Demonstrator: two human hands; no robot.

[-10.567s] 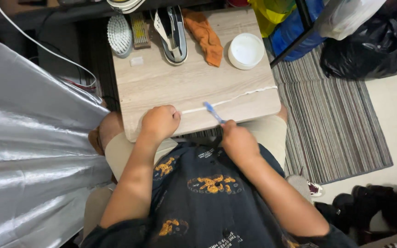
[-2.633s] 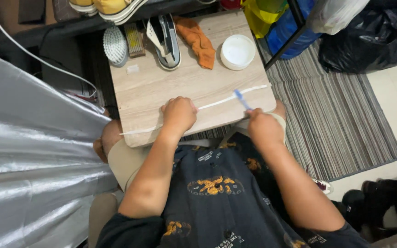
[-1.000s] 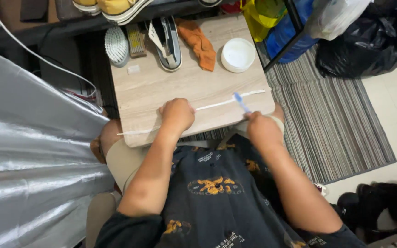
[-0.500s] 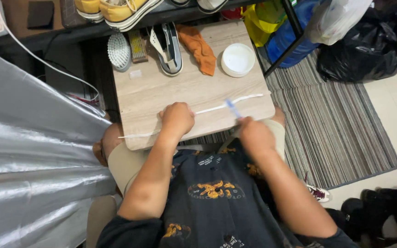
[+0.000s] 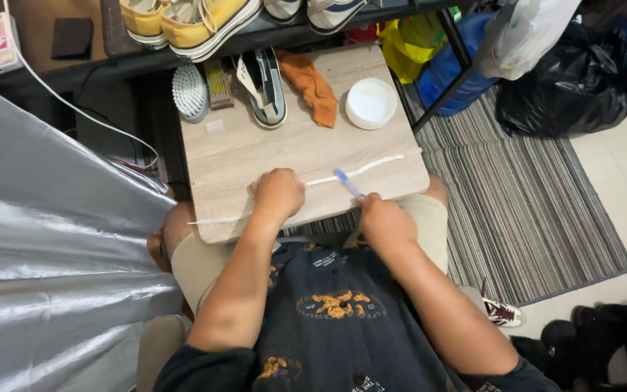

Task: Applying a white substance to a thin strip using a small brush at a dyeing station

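Left hand: the left hand (image 5: 277,194) is curled into a loose fist, pressing down on a long white shoelace (image 5: 357,171) that lies stretched across the near part of the light wooden surface (image 5: 255,156).
Right hand: the right hand (image 5: 384,218) is closed around the handle of a small blue toothbrush (image 5: 347,181), whose head touches the lace just ahead of the knuckles.
Lace: it runs out from under the left hand both ways, one end trailing past the surface's near corner on the outer side of that hand, the other slanting away beyond the brush toward the far edge on the right hand's side.
Beyond the left hand: a grey and white sneaker (image 5: 264,86) lies on its side; just beside it are a pale round scrubbing brush (image 5: 190,93) and a small bristle brush (image 5: 219,84).
Beyond the right hand: a crumpled orange cloth (image 5: 312,86) and, next to it, a round white tub (image 5: 371,103); both are well apart from the lace.
Farther off: a black shelf (image 5: 284,29) carries a pair of yellow sneakers (image 5: 183,18).
Outer side of the left hand: a silver sheet (image 5: 45,254) hangs close to the surface.
Outer side of the right hand: a striped grey rug (image 5: 517,196), a black rubbish bag (image 5: 575,80).
In the way: nothing lies between the hands and the lace.
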